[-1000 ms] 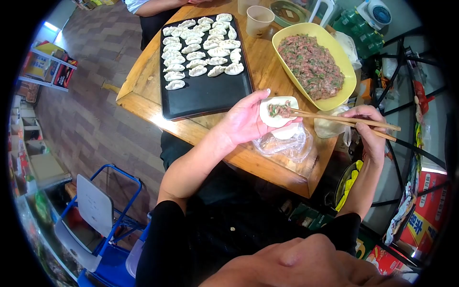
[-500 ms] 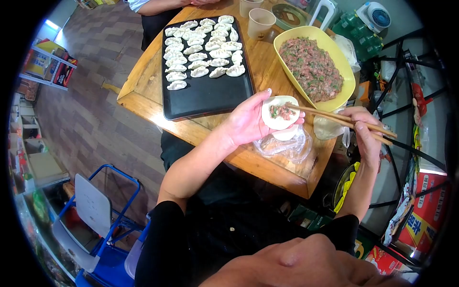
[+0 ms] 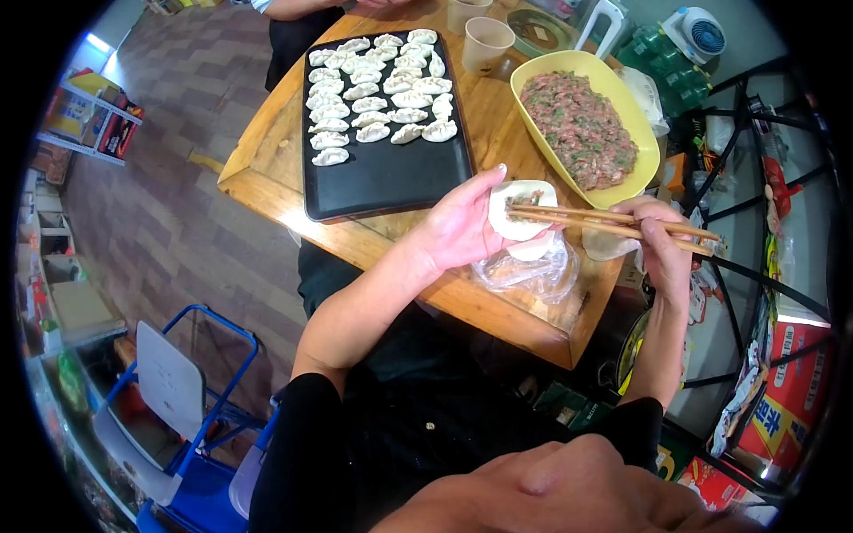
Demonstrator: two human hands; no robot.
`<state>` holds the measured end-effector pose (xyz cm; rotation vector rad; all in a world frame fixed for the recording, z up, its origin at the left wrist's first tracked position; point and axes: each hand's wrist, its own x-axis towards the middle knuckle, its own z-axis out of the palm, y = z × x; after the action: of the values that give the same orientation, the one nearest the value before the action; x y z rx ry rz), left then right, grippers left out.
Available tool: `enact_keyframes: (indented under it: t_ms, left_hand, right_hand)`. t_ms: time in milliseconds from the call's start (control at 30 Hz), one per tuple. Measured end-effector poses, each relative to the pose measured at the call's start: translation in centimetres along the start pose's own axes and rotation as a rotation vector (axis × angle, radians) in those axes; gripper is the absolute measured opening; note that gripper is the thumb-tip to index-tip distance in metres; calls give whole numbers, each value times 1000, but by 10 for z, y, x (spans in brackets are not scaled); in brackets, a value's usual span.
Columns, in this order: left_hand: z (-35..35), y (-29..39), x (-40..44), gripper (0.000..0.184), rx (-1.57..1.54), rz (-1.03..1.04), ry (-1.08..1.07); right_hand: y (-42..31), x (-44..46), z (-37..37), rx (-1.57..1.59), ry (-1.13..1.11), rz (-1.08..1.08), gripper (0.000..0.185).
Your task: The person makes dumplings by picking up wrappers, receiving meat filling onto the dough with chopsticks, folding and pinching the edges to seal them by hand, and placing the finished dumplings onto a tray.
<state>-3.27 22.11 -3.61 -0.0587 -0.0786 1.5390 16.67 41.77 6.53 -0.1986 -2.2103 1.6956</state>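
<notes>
My left hand (image 3: 458,228) supports a round white dumpling wrapper (image 3: 513,227) on its palm and fingers, the thumb stretched out beside it. A small heap of meat filling lies on the wrapper, partly hidden by the chopsticks (image 3: 582,218). Their far ends are in my right hand (image 3: 666,249), closed around them, while the tips touch the filling. Just beyond sits a yellow bowl (image 3: 651,162) of minced meat with green bits (image 3: 577,129). To the left, a black tray (image 3: 382,182) bears rows of folded dumplings (image 3: 371,105).
Below my left hand, a clear plastic bag (image 3: 533,275) lies on the wooden table (image 3: 560,333) with pale dough at it. Paper cups (image 3: 487,44) stand at the back. Another person's arm (image 3: 302,9) shows across the table. A blue folding chair (image 3: 209,480) stands lower left.
My right hand and the chopsticks have shifted left and slightly down, the tips moving further across the wrapper onto the filling. My left hand stays nearly still.
</notes>
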Motion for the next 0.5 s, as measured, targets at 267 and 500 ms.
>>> enact_keyframes:
  t_ms: [267,500]
  left_hand:
    - [4,3,0,57,-11,-18,-25]
    - [23,-3,-3,58,-9,-51,-46]
  right_hand:
    - [-10,-5,-21,229,175,93,23]
    - [-23,-12,-17,162,238,34,23]
